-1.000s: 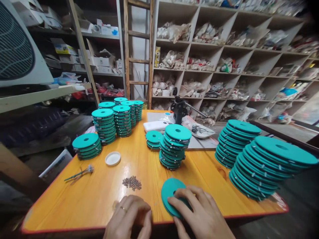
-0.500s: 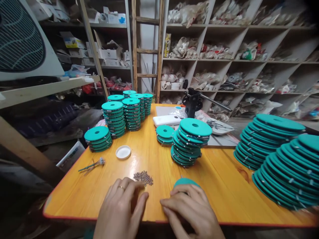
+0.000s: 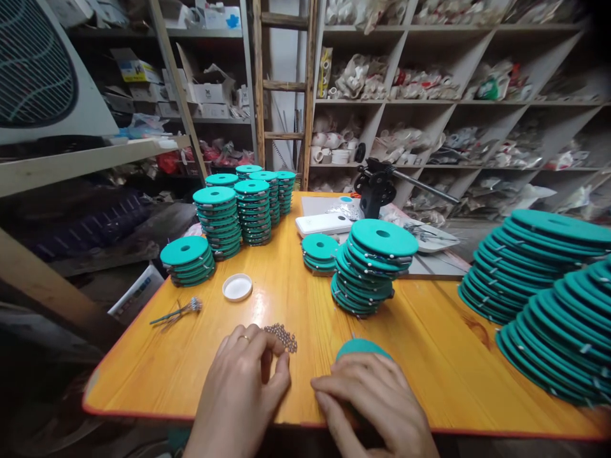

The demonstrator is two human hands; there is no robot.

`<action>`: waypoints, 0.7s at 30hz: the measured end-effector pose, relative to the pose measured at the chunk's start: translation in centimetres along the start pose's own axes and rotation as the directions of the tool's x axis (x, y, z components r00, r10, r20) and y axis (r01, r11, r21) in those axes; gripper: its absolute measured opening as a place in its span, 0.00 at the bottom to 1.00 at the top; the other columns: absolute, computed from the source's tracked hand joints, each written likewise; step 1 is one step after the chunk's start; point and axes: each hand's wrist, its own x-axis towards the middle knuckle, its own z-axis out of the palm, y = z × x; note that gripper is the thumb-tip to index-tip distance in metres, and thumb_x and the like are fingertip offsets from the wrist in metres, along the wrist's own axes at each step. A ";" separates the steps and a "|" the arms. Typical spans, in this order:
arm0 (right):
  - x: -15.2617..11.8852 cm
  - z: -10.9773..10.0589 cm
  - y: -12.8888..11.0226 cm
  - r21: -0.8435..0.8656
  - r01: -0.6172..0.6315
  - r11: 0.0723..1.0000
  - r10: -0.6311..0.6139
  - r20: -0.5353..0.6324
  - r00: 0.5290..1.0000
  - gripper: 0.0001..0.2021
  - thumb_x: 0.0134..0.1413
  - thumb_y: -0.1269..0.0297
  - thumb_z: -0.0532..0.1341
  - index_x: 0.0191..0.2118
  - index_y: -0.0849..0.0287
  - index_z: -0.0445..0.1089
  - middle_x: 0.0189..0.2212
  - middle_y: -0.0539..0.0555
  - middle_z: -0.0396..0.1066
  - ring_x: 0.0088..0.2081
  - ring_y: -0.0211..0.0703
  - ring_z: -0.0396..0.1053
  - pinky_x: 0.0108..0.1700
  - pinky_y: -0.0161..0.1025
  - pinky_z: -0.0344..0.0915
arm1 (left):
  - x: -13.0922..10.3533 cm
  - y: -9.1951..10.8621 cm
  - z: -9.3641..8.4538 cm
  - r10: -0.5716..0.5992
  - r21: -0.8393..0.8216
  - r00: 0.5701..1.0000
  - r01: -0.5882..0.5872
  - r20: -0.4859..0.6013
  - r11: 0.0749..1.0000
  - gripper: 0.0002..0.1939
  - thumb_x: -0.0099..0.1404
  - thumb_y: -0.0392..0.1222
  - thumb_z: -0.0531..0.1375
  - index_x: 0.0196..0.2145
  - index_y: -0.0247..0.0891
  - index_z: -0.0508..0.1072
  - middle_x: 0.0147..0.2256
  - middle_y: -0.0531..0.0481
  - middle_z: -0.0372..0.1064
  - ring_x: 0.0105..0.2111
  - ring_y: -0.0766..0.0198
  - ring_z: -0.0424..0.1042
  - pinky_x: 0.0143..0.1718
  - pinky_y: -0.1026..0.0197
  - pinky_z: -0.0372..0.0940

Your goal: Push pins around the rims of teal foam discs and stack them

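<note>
My left hand is at the near edge of a pile of small dark metallic beads, palm down. Its index finger and thumb are curved towards each other, with a narrow gap between the tips. To the right, my right hand rests over a green foam disc, largely covering it. The thumb and index tips of that hand are drawn together; anything between them is too small to make out. A thin pin-like end sticks up at the disc's far edge.
Stacks of green foam spools stand at the back left, another stack beyond my right hand, and larger stacks at right. A white lid, a wire bundle, a white case and a black clamp are on the table.
My left hand has moved forward and right to the beads, its thumb and index closer together. My right hand stays over the green disc. The view has tilted slightly.
</note>
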 end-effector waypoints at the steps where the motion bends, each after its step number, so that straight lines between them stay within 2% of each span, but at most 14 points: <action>1: 0.1 0.0 -0.1 0.003 -0.004 1.000 0.004 -0.009 1.000 0.09 0.53 0.78 0.62 0.36 0.55 0.70 0.28 0.47 0.70 0.34 0.38 0.70 0.41 0.40 0.63 | -0.1 0.2 -0.1 -0.002 -0.045 1.000 0.001 -0.025 0.999 0.07 0.63 0.36 0.56 0.26 0.38 0.69 0.27 0.47 0.68 0.30 0.53 0.70 0.31 0.53 0.63; 3: 0.4 0.1 -0.3 0.007 -0.002 1.000 0.003 -0.046 0.999 0.08 0.53 0.78 0.61 0.34 0.57 0.69 0.25 0.47 0.69 0.31 0.38 0.70 0.38 0.39 0.63 | -0.4 0.7 -0.3 -0.042 -0.215 0.999 0.034 -0.031 0.976 0.07 0.62 0.37 0.57 0.27 0.37 0.69 0.24 0.49 0.68 0.25 0.59 0.69 0.28 0.58 0.64; 4: 0.5 0.1 -0.4 0.005 -0.002 1.000 0.002 -0.071 0.997 0.07 0.52 0.78 0.60 0.32 0.57 0.68 0.24 0.47 0.68 0.30 0.38 0.70 0.36 0.39 0.63 | -0.5 1.0 -0.3 -0.076 -0.331 0.997 0.077 0.017 0.940 0.06 0.63 0.38 0.58 0.27 0.37 0.69 0.24 0.50 0.68 0.24 0.61 0.69 0.27 0.59 0.65; 7: 0.5 0.1 -0.5 -0.003 -0.021 1.000 0.020 -0.136 0.991 0.07 0.53 0.78 0.58 0.30 0.58 0.64 0.22 0.48 0.66 0.28 0.38 0.69 0.33 0.37 0.64 | -0.8 1.7 0.2 -0.127 -0.648 0.956 0.274 0.265 0.711 0.09 0.63 0.44 0.60 0.29 0.36 0.70 0.22 0.50 0.69 0.22 0.63 0.71 0.25 0.63 0.67; 9: 0.3 0.2 -0.5 0.004 -0.034 0.999 0.034 -0.162 0.986 0.08 0.53 0.78 0.58 0.32 0.58 0.64 0.23 0.48 0.67 0.29 0.38 0.70 0.35 0.37 0.65 | -1.0 1.7 0.7 -0.122 -0.749 0.916 0.385 0.383 0.540 0.10 0.63 0.46 0.61 0.30 0.36 0.71 0.23 0.49 0.71 0.24 0.62 0.73 0.27 0.63 0.69; 11: 0.1 0.4 -0.5 0.009 -0.037 0.999 0.038 -0.197 0.980 0.08 0.53 0.79 0.58 0.33 0.57 0.65 0.23 0.47 0.68 0.29 0.37 0.70 0.36 0.36 0.66 | -1.1 1.6 1.0 -0.116 -0.788 0.895 0.437 0.431 0.434 0.10 0.62 0.46 0.63 0.31 0.35 0.73 0.24 0.48 0.73 0.26 0.62 0.74 0.29 0.62 0.71; 17: 0.1 1.3 -0.5 0.017 -0.048 0.999 0.051 -0.328 0.943 0.08 0.54 0.78 0.57 0.32 0.58 0.66 0.23 0.47 0.68 0.27 0.36 0.68 0.35 0.38 0.63 | -1.0 2.0 0.3 -0.148 -0.815 0.856 0.517 0.495 0.262 0.10 0.59 0.44 0.67 0.30 0.34 0.75 0.24 0.48 0.73 0.26 0.63 0.73 0.32 0.62 0.70; 19: 0.2 1.2 -0.7 0.010 -0.042 0.999 0.044 -0.294 0.955 0.08 0.53 0.79 0.58 0.32 0.58 0.66 0.23 0.47 0.69 0.27 0.35 0.69 0.35 0.38 0.63 | -1.0 2.0 0.1 -0.154 -0.814 0.853 0.522 0.499 0.254 0.10 0.59 0.43 0.67 0.29 0.33 0.75 0.23 0.49 0.72 0.26 0.65 0.73 0.31 0.64 0.69; 21: 0.4 1.1 -0.9 0.008 -0.033 0.999 0.033 -0.277 0.960 0.08 0.53 0.79 0.58 0.32 0.58 0.66 0.23 0.47 0.68 0.27 0.35 0.69 0.35 0.37 0.62 | -0.9 1.8 0.2 -0.128 -0.813 0.863 0.503 0.488 0.292 0.09 0.59 0.42 0.66 0.29 0.34 0.74 0.24 0.49 0.72 0.26 0.65 0.74 0.30 0.66 0.68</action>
